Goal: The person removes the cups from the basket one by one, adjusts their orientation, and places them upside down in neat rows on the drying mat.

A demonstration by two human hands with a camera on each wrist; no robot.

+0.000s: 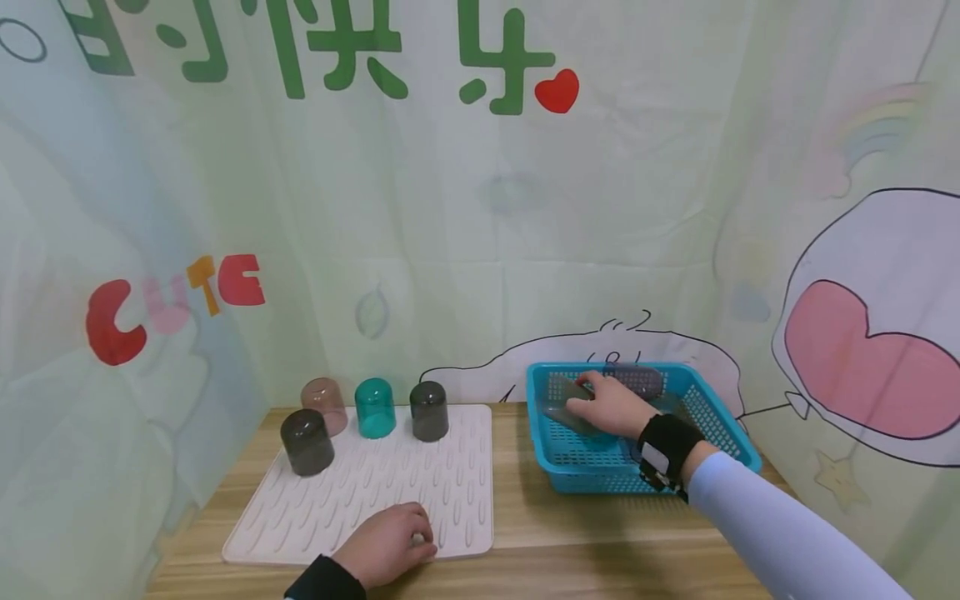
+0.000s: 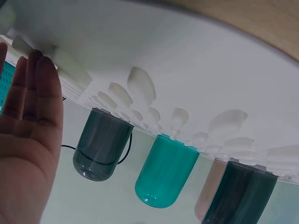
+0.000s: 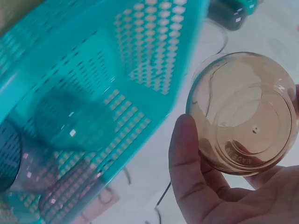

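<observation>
My right hand (image 1: 611, 407) is over the left part of a blue plastic basket (image 1: 592, 482). It grips a see-through cup (image 3: 247, 112), amber-tinted in the right wrist view, with thumb and fingers around its side and the base facing that camera. My left hand (image 1: 393, 542) rests at the front edge of a white ridged mat (image 1: 457, 483), fingers loosely bent and holding nothing. Upside down on the mat stand a pinkish cup (image 1: 324, 406), a teal cup (image 1: 375, 408), a dark grey cup (image 1: 429, 412) and, nearer the front left, another dark cup (image 1: 307, 443).
More tinted cups lie in the basket, among them a purplish one (image 1: 637, 382) along its back wall; my forearm partly hides the contents. Basket and mat sit side by side on a wooden table (image 1: 517, 508). A printed curtain (image 1: 450, 208) hangs right behind them.
</observation>
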